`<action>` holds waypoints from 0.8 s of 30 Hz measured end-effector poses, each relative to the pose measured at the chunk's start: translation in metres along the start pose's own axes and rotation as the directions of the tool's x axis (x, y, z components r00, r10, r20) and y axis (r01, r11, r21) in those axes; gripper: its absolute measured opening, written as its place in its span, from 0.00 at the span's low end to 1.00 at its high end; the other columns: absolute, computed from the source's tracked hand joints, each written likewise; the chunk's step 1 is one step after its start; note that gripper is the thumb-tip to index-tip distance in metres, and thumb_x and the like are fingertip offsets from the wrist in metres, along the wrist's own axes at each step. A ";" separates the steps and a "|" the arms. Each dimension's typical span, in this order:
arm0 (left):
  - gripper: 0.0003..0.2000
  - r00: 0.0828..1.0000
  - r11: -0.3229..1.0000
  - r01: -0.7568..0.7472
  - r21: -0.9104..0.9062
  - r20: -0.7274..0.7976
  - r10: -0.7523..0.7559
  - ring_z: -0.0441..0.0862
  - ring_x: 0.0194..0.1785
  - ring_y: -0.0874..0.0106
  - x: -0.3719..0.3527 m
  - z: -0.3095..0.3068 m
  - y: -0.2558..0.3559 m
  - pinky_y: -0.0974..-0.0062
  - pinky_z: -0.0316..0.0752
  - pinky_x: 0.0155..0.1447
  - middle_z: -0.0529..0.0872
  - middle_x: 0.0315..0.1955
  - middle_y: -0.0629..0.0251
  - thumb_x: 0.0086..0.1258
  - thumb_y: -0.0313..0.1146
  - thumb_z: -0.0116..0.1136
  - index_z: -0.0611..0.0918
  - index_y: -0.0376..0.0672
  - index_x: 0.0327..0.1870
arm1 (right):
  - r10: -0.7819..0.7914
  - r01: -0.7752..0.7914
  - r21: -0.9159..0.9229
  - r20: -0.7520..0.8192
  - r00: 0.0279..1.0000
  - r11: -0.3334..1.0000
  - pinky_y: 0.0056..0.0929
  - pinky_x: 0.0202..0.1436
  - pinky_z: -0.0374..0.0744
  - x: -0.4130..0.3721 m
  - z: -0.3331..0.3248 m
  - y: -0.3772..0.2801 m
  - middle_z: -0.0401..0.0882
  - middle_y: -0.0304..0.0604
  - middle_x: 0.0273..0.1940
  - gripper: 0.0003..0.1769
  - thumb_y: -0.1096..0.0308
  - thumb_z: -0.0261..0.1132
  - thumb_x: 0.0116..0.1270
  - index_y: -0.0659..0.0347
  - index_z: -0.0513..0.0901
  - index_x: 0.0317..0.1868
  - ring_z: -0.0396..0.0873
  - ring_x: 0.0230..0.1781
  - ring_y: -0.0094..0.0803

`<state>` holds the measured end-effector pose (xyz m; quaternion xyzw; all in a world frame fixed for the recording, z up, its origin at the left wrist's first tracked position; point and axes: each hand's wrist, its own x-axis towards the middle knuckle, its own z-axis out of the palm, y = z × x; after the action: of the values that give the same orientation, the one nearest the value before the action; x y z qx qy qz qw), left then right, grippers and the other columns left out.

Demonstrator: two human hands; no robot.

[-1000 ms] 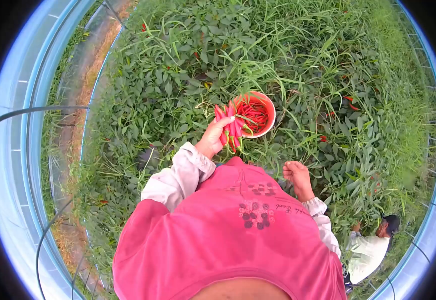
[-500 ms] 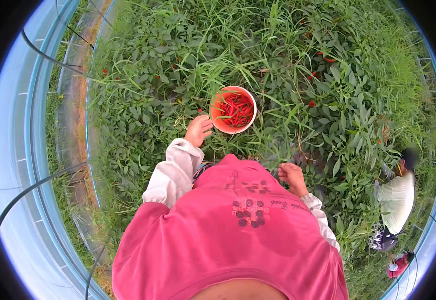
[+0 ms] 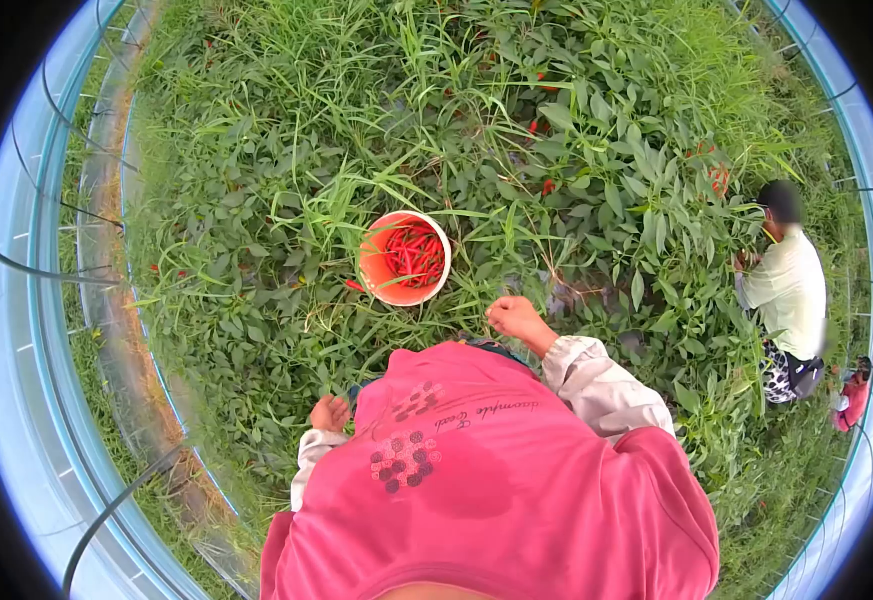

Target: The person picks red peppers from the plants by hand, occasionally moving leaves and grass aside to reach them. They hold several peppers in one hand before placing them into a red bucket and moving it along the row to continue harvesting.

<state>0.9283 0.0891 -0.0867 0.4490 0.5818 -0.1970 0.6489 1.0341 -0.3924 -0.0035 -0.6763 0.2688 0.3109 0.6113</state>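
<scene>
A bucket (image 3: pixel 376 262) with an orange inside and a white rim stands among the plants, with many red chili peppers (image 3: pixel 416 254) in it. To its lower right is my right hand (image 3: pixel 518 320), apart from the rim, with the fingers curled together; whatever they may hold is hidden. My left hand (image 3: pixel 330 413) is low beside my body, its fingers folded in and nothing visible in them. Leaves and grass surround both hands. One red chili pepper (image 3: pixel 354 286) shows just left of the bucket.
Dense pepper plants and tall grass (image 3: pixel 386 100) fill the ground ahead. Another person (image 3: pixel 786 290) in a pale shirt is among the plants at right, with a further person (image 3: pixel 849 400) in red behind. Hoops and blue sheeting (image 3: pixel 16 290) run along the left.
My left hand has left the bucket's side, drawn back to my body and folded its fingers. My right hand has come forward toward the bucket. The view has shifted, with the bucket now further left.
</scene>
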 end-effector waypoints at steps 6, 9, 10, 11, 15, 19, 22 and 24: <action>0.21 0.997 0.988 -0.049 0.146 0.070 0.040 0.79 0.49 0.58 -0.001 0.022 0.002 0.59 0.77 0.49 0.80 0.51 0.53 0.68 0.38 0.57 0.72 0.40 0.60 | -0.034 0.033 -0.036 -0.017 0.999 0.999 0.25 0.32 0.77 0.004 0.000 0.005 0.83 0.39 0.28 0.11 0.65 0.62 0.64 0.66 0.84 0.36 0.78 0.25 0.24; 0.20 0.993 0.953 -0.118 0.278 0.059 0.106 0.80 0.47 0.61 -0.022 0.050 0.007 0.63 0.77 0.47 0.81 0.49 0.53 0.68 0.39 0.58 0.74 0.41 0.58 | -0.029 0.028 -0.047 -0.007 1.000 0.998 0.25 0.33 0.78 0.006 -0.002 0.013 0.83 0.40 0.27 0.11 0.65 0.63 0.64 0.67 0.84 0.36 0.78 0.26 0.24; 0.19 0.987 0.946 -0.154 0.285 0.088 0.134 0.80 0.45 0.63 -0.019 0.053 0.005 0.64 0.78 0.45 0.82 0.47 0.55 0.68 0.39 0.58 0.75 0.41 0.57 | -0.028 0.028 -0.040 -0.020 0.999 0.999 0.25 0.33 0.77 0.007 -0.004 0.018 0.83 0.40 0.27 0.11 0.65 0.63 0.64 0.67 0.84 0.36 0.78 0.25 0.24; 0.18 0.980 0.939 -0.191 0.288 0.117 0.163 0.81 0.43 0.64 -0.016 0.054 0.004 0.65 0.78 0.43 0.83 0.46 0.56 0.68 0.39 0.58 0.75 0.41 0.56 | -0.030 0.029 -0.035 -0.032 0.999 0.999 0.26 0.32 0.77 0.009 -0.006 0.022 0.83 0.40 0.27 0.11 0.66 0.63 0.64 0.67 0.84 0.36 0.78 0.25 0.25; 0.15 0.987 0.951 -0.149 0.271 0.094 0.128 0.82 0.39 0.67 -0.023 0.065 0.007 0.68 0.78 0.38 0.84 0.42 0.60 0.68 0.36 0.57 0.77 0.42 0.52 | 0.045 -0.045 -0.008 0.021 0.999 0.999 0.22 0.32 0.76 0.014 -0.019 0.034 0.82 0.36 0.31 0.10 0.65 0.63 0.65 0.64 0.83 0.39 0.77 0.28 0.22; 0.14 0.980 0.931 -0.197 0.309 0.053 0.189 0.82 0.37 0.68 -0.030 0.071 0.003 0.67 0.78 0.39 0.84 0.38 0.62 0.68 0.36 0.57 0.78 0.42 0.51 | 0.055 -0.054 -0.067 0.019 0.998 0.996 0.22 0.31 0.76 0.010 -0.027 0.025 0.82 0.37 0.30 0.09 0.65 0.64 0.64 0.63 0.82 0.38 0.77 0.27 0.22; 0.13 0.980 0.943 -0.201 0.265 0.054 0.193 0.82 0.35 0.68 -0.025 0.070 -0.001 0.67 0.78 0.37 0.84 0.36 0.62 0.67 0.35 0.57 0.78 0.42 0.51 | 0.064 -0.065 0.016 0.021 0.998 0.998 0.20 0.26 0.74 0.015 -0.032 0.026 0.82 0.37 0.29 0.07 0.67 0.65 0.64 0.63 0.81 0.35 0.75 0.23 0.21; 0.13 0.978 0.951 -0.210 0.228 0.062 0.201 0.82 0.34 0.68 -0.024 0.070 -0.006 0.67 0.78 0.36 0.84 0.36 0.62 0.67 0.35 0.57 0.78 0.42 0.50 | 0.055 -0.056 0.011 0.045 0.997 0.998 0.20 0.26 0.73 0.022 -0.036 0.028 0.81 0.37 0.29 0.07 0.67 0.65 0.65 0.63 0.81 0.35 0.75 0.23 0.21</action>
<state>0.9585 0.0226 -0.0722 0.5764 0.4921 -0.2042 0.6196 1.0318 -0.4312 -0.0363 -0.6575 0.2756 0.3413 0.6126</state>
